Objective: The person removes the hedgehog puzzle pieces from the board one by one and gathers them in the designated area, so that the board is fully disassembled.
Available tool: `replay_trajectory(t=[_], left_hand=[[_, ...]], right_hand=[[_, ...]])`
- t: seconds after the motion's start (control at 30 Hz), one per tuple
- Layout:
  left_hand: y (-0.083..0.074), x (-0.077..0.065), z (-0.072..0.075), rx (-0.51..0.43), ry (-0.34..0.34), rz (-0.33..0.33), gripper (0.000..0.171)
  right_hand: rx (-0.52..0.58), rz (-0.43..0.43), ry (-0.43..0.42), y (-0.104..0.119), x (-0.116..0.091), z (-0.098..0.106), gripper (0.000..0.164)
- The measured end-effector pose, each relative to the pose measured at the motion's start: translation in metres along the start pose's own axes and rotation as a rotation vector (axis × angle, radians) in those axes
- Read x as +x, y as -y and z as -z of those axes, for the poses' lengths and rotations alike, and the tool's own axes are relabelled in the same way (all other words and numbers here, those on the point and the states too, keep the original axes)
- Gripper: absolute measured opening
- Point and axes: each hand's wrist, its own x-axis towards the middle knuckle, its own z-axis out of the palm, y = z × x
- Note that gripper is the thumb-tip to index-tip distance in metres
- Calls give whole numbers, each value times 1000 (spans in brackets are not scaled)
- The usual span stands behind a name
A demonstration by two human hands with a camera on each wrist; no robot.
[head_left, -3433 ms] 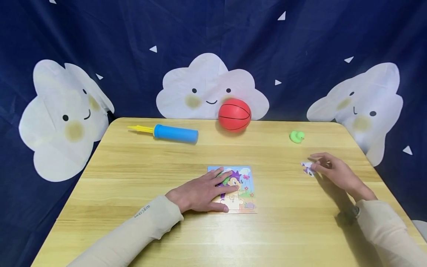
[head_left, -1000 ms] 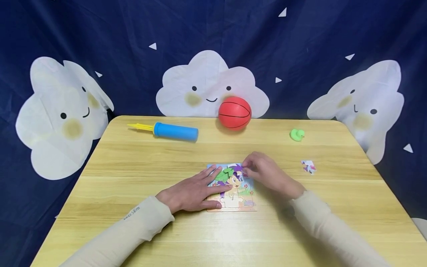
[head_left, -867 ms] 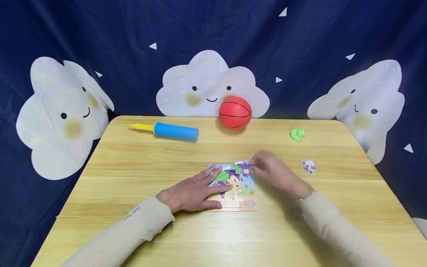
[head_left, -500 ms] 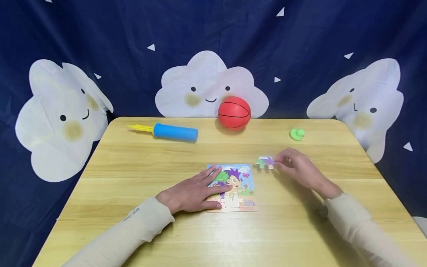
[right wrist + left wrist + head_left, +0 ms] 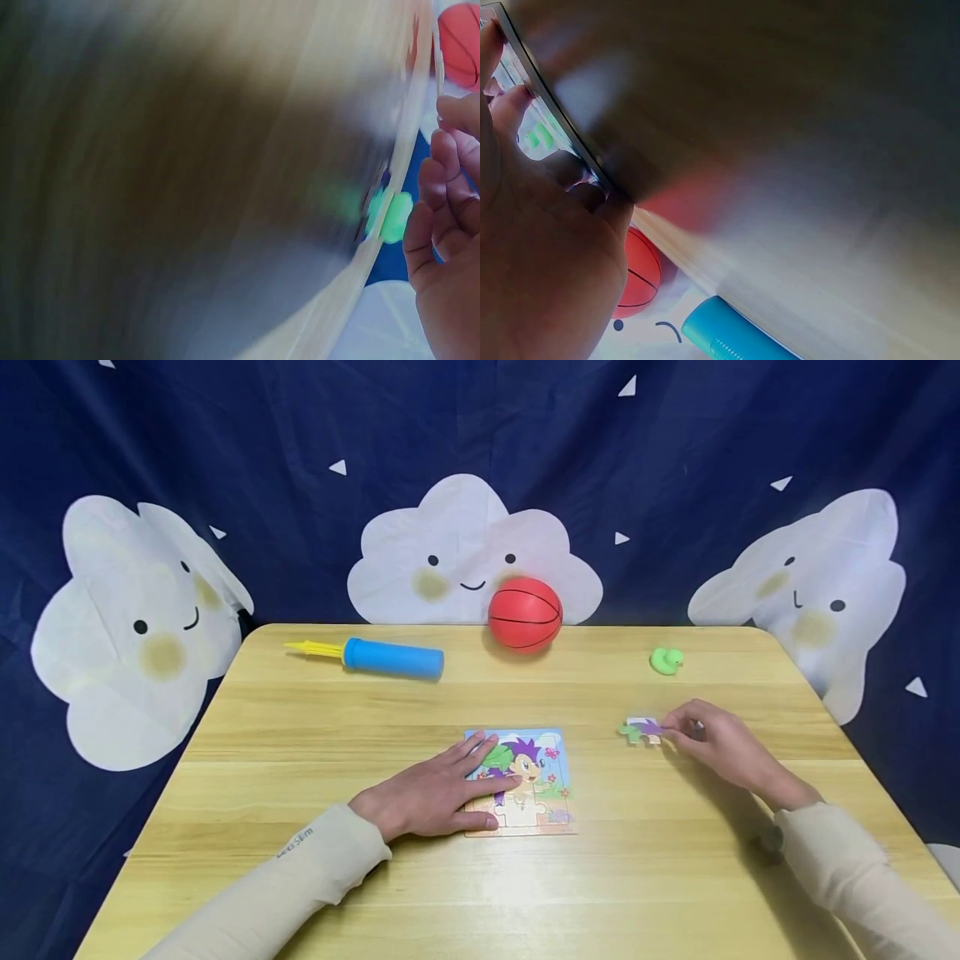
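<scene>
In the head view a square jigsaw puzzle (image 5: pixel 551 777) with a purple-haired hedgehog picture lies on the table. My left hand (image 5: pixel 438 789) rests flat on its left side, fingers spread. To the right of the puzzle, my right hand (image 5: pixel 723 743) pinches a puzzle piece (image 5: pixel 641 731) printed in green, purple and white by its right edge. The right wrist view shows that piece (image 5: pixel 440 64) nearly edge-on between thumb and fingers. Behind the right fingers a small white patch shows, where another loose piece lay; the rest there is hidden.
Along the back of the wooden table (image 5: pixel 315 718) lie a blue hand pump (image 5: pixel 393 658) with a yellow nozzle, a red ball (image 5: pixel 525 615) and a green toy duck (image 5: pixel 666 661). A dark blue curtain (image 5: pixel 660 443) with clouds hangs behind.
My right hand went from the loose pieces to over the puzzle, then back right carrying the green-and-purple piece. The other loose piece has become mostly covered. My left hand shifted slightly left.
</scene>
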Motion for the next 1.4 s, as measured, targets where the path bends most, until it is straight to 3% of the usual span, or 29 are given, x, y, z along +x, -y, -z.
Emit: replay_trajectory(t=[0.47,1.03,1.4], left_hand=[[0,0,0,8,-6,-4,64],[1,0,0,-7,-8,-6,64],[1,0,0,-4,-9,-9,64]], right_hand=[[17,-71,63,-19,-15,7,11],[-54,-64,65,-20,-10,7,10],[-44,-80,71,-18,-8,7,9]])
